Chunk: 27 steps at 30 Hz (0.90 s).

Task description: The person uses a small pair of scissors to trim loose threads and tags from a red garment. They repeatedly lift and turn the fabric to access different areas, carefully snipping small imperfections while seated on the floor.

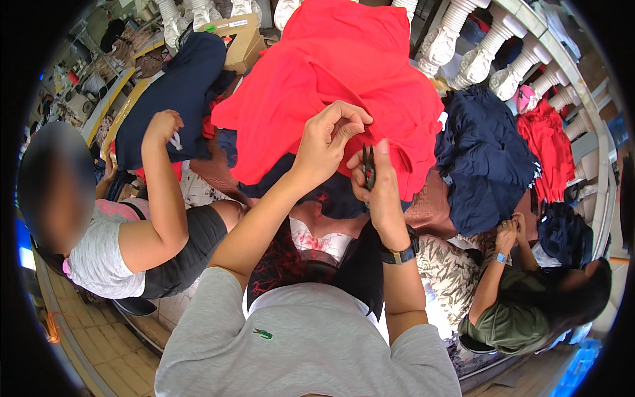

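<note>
Centre stage is filled by the red garment (pixel 284 89), spread wide, its far edge carried up to a row of white balusters (pixel 456 33), by which the back is walled off. On the right, room is bounded by a heaped navy garment (pixel 483 165), set near the red one; on the left, by another navy garment (pixel 165 99) and a co-worker's raised arm (pixel 159 178), a gap being left between that arm and the left forearm (pixel 258 218). Now, over the red garment's near part, the left hand (pixel 324 142) is held pinched, thumb to fingertips; whether anything is gripped there cannot be told. In the right hand (pixel 383 188), black thread snips (pixel 370 173) are grasped, blades pointed up just below that pinch
</note>
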Each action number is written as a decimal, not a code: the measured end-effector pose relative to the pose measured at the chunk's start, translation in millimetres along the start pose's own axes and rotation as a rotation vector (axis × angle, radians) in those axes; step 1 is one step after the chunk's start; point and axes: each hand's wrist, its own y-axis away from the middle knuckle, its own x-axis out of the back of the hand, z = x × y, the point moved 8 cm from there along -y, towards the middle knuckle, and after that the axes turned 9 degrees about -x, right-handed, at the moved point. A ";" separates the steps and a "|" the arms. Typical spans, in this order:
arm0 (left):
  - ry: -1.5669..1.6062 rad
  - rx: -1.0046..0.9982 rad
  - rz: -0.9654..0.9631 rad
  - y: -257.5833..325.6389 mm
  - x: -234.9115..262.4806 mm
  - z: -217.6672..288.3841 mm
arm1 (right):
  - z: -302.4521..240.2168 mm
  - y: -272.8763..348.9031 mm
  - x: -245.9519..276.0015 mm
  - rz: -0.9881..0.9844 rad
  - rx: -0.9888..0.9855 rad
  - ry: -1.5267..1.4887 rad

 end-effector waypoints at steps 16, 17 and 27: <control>-0.104 -0.088 -0.013 3.9 5.3 5.8 | 11.5 -16.9 -12.7 -0.107 -0.012 -0.126; -0.100 -0.066 -0.010 3.4 6.7 4.4 | 0.1 -9.0 -7.6 0.019 0.067 -0.073; 0.127 0.103 0.077 10.5 12.7 -9.3 | -23.3 -29.1 26.7 0.192 0.317 0.290</control>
